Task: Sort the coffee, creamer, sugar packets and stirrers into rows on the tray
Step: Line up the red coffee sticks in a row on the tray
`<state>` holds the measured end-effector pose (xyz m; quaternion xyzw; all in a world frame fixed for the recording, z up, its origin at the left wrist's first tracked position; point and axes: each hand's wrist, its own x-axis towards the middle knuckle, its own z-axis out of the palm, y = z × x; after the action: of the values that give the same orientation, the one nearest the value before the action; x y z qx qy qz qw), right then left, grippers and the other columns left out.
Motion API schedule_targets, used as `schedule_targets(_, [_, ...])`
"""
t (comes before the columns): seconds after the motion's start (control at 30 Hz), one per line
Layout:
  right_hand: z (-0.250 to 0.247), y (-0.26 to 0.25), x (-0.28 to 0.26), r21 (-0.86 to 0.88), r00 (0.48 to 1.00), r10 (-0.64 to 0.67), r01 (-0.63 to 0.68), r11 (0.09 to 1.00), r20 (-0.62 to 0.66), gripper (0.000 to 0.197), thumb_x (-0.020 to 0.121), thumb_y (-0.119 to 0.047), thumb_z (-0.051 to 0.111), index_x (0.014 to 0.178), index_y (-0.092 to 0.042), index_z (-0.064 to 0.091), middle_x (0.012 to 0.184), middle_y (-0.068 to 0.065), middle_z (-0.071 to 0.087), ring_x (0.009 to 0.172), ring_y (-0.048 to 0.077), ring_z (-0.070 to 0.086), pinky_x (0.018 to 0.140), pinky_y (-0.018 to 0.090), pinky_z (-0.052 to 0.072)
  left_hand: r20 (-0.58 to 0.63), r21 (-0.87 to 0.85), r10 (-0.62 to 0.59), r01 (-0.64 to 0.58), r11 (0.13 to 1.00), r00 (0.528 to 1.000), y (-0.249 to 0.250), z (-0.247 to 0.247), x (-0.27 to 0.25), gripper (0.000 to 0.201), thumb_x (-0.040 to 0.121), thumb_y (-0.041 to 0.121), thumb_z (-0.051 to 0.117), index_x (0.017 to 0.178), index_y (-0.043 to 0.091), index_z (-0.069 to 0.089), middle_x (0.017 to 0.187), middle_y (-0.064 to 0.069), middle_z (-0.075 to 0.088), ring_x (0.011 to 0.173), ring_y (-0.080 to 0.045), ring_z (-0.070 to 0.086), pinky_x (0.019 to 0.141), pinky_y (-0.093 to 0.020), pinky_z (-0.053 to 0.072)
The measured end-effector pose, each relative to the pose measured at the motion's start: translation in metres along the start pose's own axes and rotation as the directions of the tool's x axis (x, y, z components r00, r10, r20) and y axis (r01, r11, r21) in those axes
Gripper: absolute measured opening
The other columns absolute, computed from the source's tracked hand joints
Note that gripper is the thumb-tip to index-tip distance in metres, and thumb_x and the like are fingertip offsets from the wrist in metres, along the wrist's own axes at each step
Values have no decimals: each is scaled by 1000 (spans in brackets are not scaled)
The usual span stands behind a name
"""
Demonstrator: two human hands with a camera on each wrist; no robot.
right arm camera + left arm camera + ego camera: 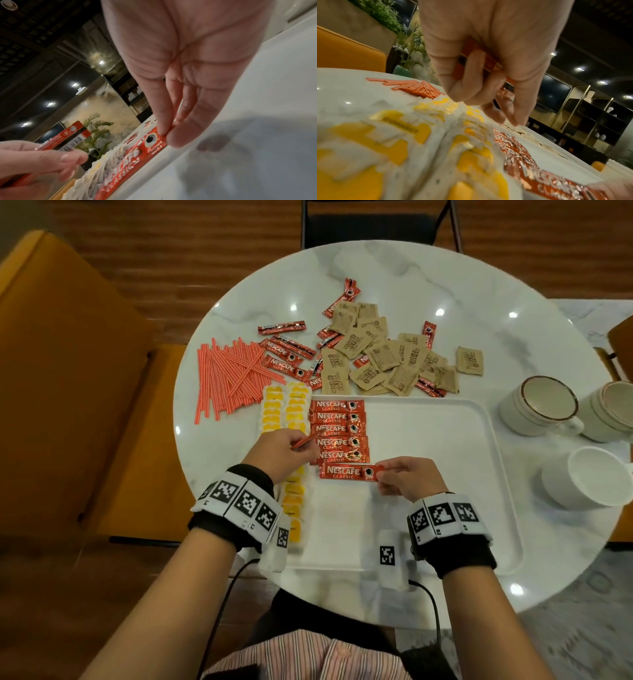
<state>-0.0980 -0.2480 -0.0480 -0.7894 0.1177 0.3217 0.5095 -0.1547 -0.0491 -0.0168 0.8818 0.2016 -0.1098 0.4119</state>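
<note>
A white tray (445, 440) lies in front of me. Several red Nescafe coffee sachets (337, 429) lie in a column on its left part. My right hand (380, 474) pinches the right end of one more sachet (346, 471) lying flat just below that column; the right wrist view shows the pinch (166, 134) on it (133, 159). My left hand (305, 445) hovers left of the column, gripping red sachets (479, 59) edge-on. Yellow-and-white creamer packets (284, 412) run in two columns along the tray's left side.
Beyond the tray on the round marble table lie a pile of red stirrers (229, 371), loose coffee sachets (284, 357) and brown sugar packets (387, 354). Three white cups (541, 405) stand to the right. An orange seat (68, 371) is at the left.
</note>
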Motion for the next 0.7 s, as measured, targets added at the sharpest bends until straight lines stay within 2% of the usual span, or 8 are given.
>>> schedule_targets(0.03, [1,0,1,-8,1000,7,-7,1000,-17,10,82,3,62,85,-6,66,69,7,62,60,17,59,72,27,55,-10,0,-13,13,1000,1000,0,-2,0,29,90,30,57,95,3,67,82,-7,57,72,-14,47,57,-14,34])
schedule_targets(0.1, [4,1,3,-43,999,10,-12,999,-35,5,81,-1,65,85,-3,67,66,7,62,58,17,58,70,29,55,-29,2,-34,34,999,999,-1,-5,0,32,91,32,56,93,2,65,71,-3,49,62,-12,42,52,-13,32])
schedule_targets(0.17, [8,0,4,-85,999,15,-17,996,-34,4,81,-5,67,83,-2,67,62,7,60,53,16,54,60,25,51,-44,4,-50,50,999,998,-4,-8,1,31,92,33,55,92,3,64,66,1,44,58,-10,40,48,-11,32])
schedule_targets(0.23, [11,-1,5,-122,999,35,-40,992,-39,8,81,-8,68,74,-4,65,60,6,58,51,16,51,55,22,46,-54,2,-65,65,998,996,-6,-10,2,33,92,34,54,94,3,64,67,1,45,60,-12,41,51,-14,32])
schedule_targets(0.3, [14,-2,7,-140,997,52,-58,988,-50,15,81,-9,68,67,-8,62,60,6,58,50,16,51,56,23,46,-62,-9,-76,75,997,995,-9,-12,2,35,92,34,54,97,2,65,68,0,45,60,-12,41,55,-20,33])
schedule_targets(0.47, [18,-3,9,-138,995,57,-68,988,-85,16,80,-10,69,67,-9,61,59,6,58,50,16,51,54,24,45,-70,-35,-89,86,996,994,-13,-13,2,32,92,35,55,97,5,66,67,0,46,60,-12,42,56,-20,33])
schedule_targets(0.57, [20,-5,6,-160,994,22,-39,986,-106,11,80,-11,70,72,-6,64,59,5,59,51,15,52,62,26,51,-66,-35,-93,91,995,993,-14,-15,2,32,91,36,55,99,8,67,73,-3,51,65,-14,45,59,-22,35])
schedule_targets(0.7, [22,-7,5,-240,992,-18,-12,971,-122,19,80,-16,69,65,-14,58,65,5,61,60,17,56,77,34,53,-67,-34,-97,95,995,993,-14,-17,3,31,91,37,54,100,10,68,67,0,49,60,-13,43,57,-22,35])
